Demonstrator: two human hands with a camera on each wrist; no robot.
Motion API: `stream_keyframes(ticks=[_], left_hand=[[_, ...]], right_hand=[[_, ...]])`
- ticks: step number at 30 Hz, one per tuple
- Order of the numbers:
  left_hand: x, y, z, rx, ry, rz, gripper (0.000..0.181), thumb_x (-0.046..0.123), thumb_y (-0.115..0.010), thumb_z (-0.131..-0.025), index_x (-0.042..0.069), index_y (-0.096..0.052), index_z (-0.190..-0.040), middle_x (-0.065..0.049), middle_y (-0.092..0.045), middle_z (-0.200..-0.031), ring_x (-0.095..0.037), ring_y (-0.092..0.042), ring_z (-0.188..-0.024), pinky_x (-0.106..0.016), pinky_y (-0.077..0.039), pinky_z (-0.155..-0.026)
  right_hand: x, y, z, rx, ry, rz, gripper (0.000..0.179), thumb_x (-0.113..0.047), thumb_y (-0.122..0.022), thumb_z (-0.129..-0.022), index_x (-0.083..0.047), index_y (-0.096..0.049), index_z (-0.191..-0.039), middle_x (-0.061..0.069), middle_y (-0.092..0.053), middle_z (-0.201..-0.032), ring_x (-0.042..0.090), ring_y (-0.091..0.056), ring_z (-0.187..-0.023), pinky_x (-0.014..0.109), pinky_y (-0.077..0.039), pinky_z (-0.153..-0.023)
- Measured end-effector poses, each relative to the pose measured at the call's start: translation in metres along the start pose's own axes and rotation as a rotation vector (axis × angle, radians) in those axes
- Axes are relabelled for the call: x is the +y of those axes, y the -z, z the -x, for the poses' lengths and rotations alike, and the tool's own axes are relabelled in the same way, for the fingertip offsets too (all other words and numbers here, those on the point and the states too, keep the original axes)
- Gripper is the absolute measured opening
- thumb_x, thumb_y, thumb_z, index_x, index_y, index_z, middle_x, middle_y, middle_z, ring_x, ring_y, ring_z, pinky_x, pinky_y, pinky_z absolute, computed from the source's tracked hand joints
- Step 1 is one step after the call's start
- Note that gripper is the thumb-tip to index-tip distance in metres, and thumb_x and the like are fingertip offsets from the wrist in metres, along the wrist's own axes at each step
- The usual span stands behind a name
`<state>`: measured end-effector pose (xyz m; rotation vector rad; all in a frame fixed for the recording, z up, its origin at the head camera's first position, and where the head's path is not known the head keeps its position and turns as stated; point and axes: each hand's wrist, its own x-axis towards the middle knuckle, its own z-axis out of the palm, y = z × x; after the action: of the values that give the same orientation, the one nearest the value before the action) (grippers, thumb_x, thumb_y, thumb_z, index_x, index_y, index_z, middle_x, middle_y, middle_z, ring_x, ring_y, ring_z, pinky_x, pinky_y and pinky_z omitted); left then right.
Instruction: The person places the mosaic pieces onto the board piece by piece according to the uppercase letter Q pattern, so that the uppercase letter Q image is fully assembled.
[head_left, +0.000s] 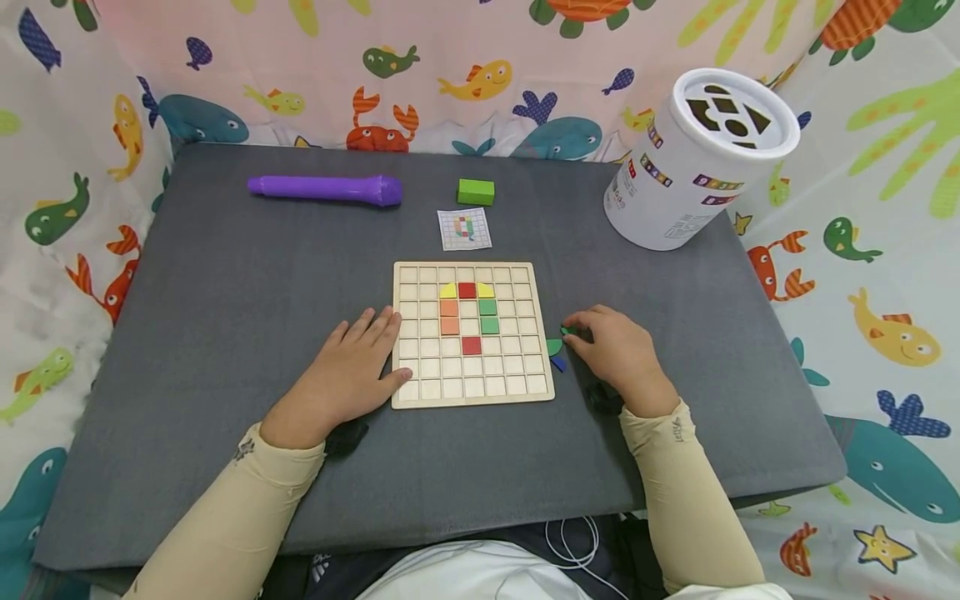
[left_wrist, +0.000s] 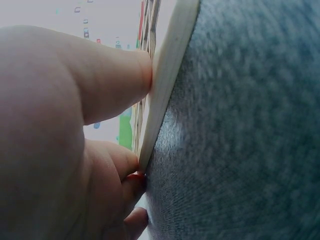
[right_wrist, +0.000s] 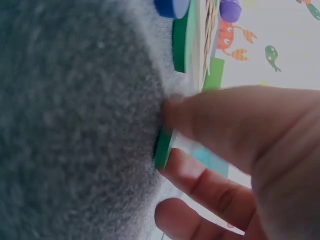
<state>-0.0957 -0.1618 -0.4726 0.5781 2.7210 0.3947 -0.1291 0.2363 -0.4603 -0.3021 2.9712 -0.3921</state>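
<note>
A wooden grid board (head_left: pixel 431 389) lies on the grey table. On it are two red squares (head_left: pixel 471 345), two yellow pieces (head_left: pixel 485 290), two orange squares (head_left: pixel 448 308) and two green squares (head_left: pixel 488 307), forming a ring. My left hand (head_left: pixel 348 375) rests flat at the board's left side, its thumb (left_wrist: pixel 120 80) against the edge. Right of the board, my right hand (head_left: pixel 618 354) pinches a small green piece (right_wrist: pixel 164 149) between thumb and finger, low over the cloth. Beside the board's right edge lie another green piece (head_left: pixel 554 347), rounded, and a blue piece (head_left: pixel 558 364).
Behind the board lie a small pattern card (head_left: pixel 464 229) and a bright green block (head_left: pixel 476 192). A purple stick-like object (head_left: pixel 324 189) lies at the back left. A white tub (head_left: pixel 667 192) with shaped holes in its lid stands at the back right.
</note>
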Motion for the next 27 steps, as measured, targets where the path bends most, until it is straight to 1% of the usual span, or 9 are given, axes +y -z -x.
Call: stream_keyframes(ticks=[2,4,8,11,15,18,21,24,27], left_hand=[[0.000,0.000,0.000,0.001,0.000,0.001,0.087,0.048,-0.056,-0.109,0.002,-0.014,-0.171,-0.015,-0.012,-0.177,-0.039,-0.009,-0.162,-0.063,-0.008,-0.127],[0.001,0.001,0.001,0.001,0.001,0.001,0.088,0.048,-0.056,-0.109,0.002,-0.014,-0.171,-0.015,-0.011,-0.177,-0.039,-0.009,-0.162,-0.063,-0.009,-0.127],[0.001,0.001,0.001,0.001,0.004,-0.007,0.087,0.047,-0.056,-0.109,0.001,-0.015,-0.170,-0.016,-0.012,-0.177,-0.040,-0.010,-0.162,-0.063,-0.009,-0.127],[0.002,0.001,0.000,0.003,0.003,-0.008,0.087,0.047,-0.056,-0.109,0.001,-0.016,-0.170,-0.016,-0.013,-0.177,-0.040,-0.010,-0.162,-0.063,-0.009,-0.127],[0.002,0.003,0.000,-0.002,-0.002,-0.008,0.087,0.047,-0.057,-0.109,0.001,-0.015,-0.170,-0.016,-0.012,-0.177,-0.040,-0.010,-0.162,-0.063,-0.009,-0.127],[0.001,0.002,0.000,-0.003,-0.006,-0.011,0.087,0.047,-0.057,-0.109,0.001,-0.015,-0.170,-0.017,-0.013,-0.177,-0.040,-0.010,-0.162,-0.063,-0.010,-0.127],[0.001,0.002,-0.001,-0.004,-0.003,-0.018,0.087,0.047,-0.057,-0.109,0.001,-0.015,-0.170,-0.017,-0.013,-0.177,-0.040,-0.011,-0.162,-0.063,-0.010,-0.127],[0.001,0.003,0.000,-0.007,0.005,-0.023,0.088,0.048,-0.057,-0.109,0.001,-0.015,-0.170,-0.017,-0.013,-0.177,-0.040,-0.011,-0.162,-0.063,-0.010,-0.127],[0.002,0.003,0.000,-0.011,0.011,-0.018,0.088,0.048,-0.057,-0.109,0.002,-0.015,-0.170,-0.016,-0.012,-0.177,-0.040,-0.010,-0.162,-0.063,-0.010,-0.127]], right_hand=[[0.000,0.000,0.000,0.006,0.004,-0.004,0.028,-0.014,-0.071,-0.100,-0.016,-0.080,-0.126,0.009,-0.071,-0.122,0.032,-0.069,-0.106,0.054,-0.057,-0.082],[0.000,0.000,0.000,0.006,-0.004,-0.008,0.033,-0.013,-0.068,-0.098,-0.015,-0.078,-0.129,0.011,-0.070,-0.126,0.035,-0.068,-0.109,0.056,-0.056,-0.084],[-0.001,-0.001,0.000,-0.001,-0.056,0.001,0.037,-0.026,-0.072,-0.100,-0.012,-0.076,-0.133,0.013,-0.069,-0.132,0.037,-0.066,-0.118,0.058,-0.056,-0.089],[-0.002,-0.001,0.001,0.011,-0.083,0.015,0.036,-0.031,-0.073,-0.099,-0.013,-0.079,-0.129,0.012,-0.070,-0.130,0.035,-0.068,-0.113,0.056,-0.057,-0.085],[-0.008,0.000,0.005,0.041,-0.065,0.004,0.035,-0.024,-0.072,-0.092,-0.015,-0.082,-0.124,0.010,-0.071,-0.126,0.031,-0.069,-0.100,0.051,-0.058,-0.072],[-0.022,0.001,0.007,0.058,0.003,-0.021,0.033,-0.021,-0.073,-0.091,-0.014,-0.082,-0.121,0.009,-0.072,-0.126,0.028,-0.069,-0.095,0.047,-0.057,-0.069],[-0.043,0.000,0.005,0.067,0.128,-0.023,0.025,-0.019,-0.075,-0.092,-0.013,-0.083,-0.115,0.007,-0.074,-0.122,0.026,-0.069,-0.093,0.046,-0.057,-0.069],[-0.065,-0.004,0.000,0.061,0.264,0.002,0.016,-0.018,-0.077,-0.091,-0.015,-0.084,-0.105,0.004,-0.076,-0.117,0.023,-0.070,-0.095,0.044,-0.059,-0.070],[-0.081,-0.010,-0.006,0.040,0.362,0.029,0.013,-0.016,-0.079,-0.090,-0.016,-0.085,-0.101,0.001,-0.077,-0.114,0.021,-0.071,-0.100,0.042,-0.060,-0.073]])
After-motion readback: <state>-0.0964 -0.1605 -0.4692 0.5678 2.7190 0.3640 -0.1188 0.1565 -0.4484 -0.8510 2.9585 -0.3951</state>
